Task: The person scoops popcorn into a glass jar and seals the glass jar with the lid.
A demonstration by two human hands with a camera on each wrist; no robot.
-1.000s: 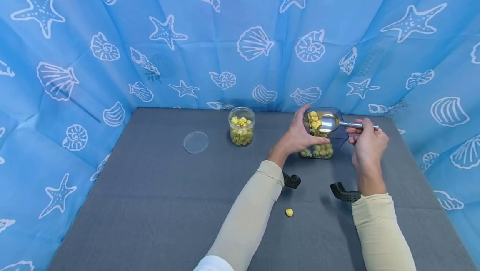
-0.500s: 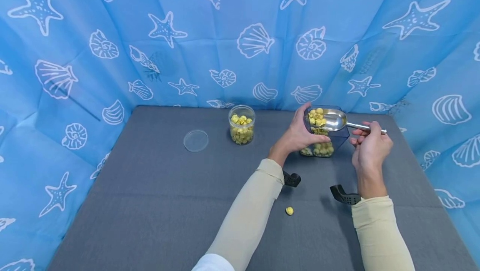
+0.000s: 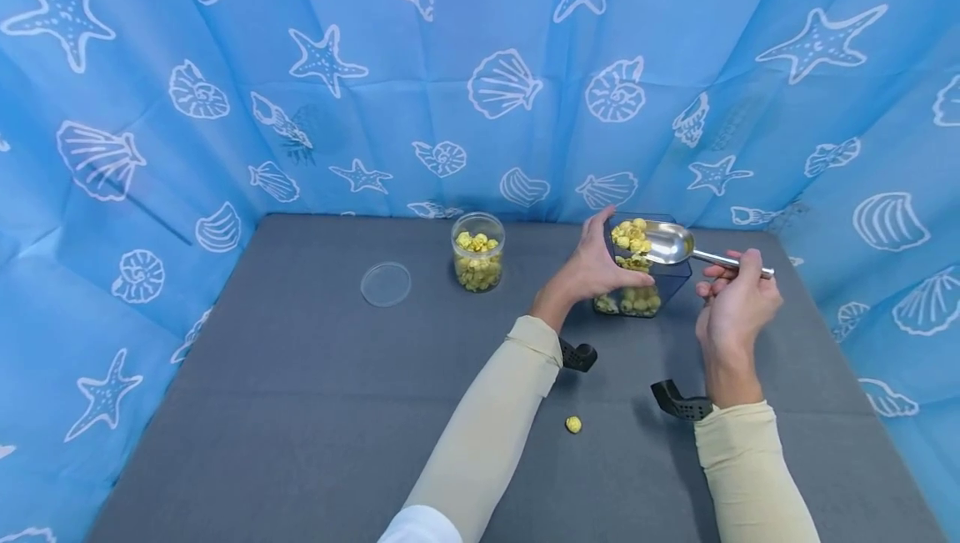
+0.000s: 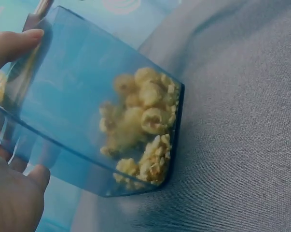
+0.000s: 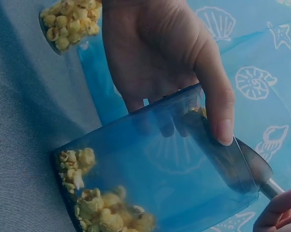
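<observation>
My left hand [image 3: 592,268] grips a clear bluish rectangular container [image 3: 670,278] near its open top, with the thumb across the near wall. Popcorn [image 4: 140,121] lies at the bottom of this container, seen through its wall in the left wrist view. My right hand [image 3: 738,301] holds a metal scoop [image 3: 670,243] by its handle. The scoop's bowl lies inside the container's mouth, pointing left, with yellow popcorn [image 3: 630,236] at its front end. In the right wrist view, the bowl shows dimly through the container wall, and only a few right-hand fingers appear at the lower right.
Left of the container stands a round clear jar [image 3: 478,253] partly filled with popcorn, its top uncovered. A clear round lid [image 3: 386,284] lies on the grey tabletop [image 3: 300,409] beside it. One loose popcorn piece [image 3: 573,424] sits nearer the front. A blue shell-print curtain [image 3: 450,67] hangs behind.
My right hand has drawn the scoop slightly right and its handle end has dropped. Popcorn now shows more fully at the bowl's front. My left hand keeps its grip on the container.
</observation>
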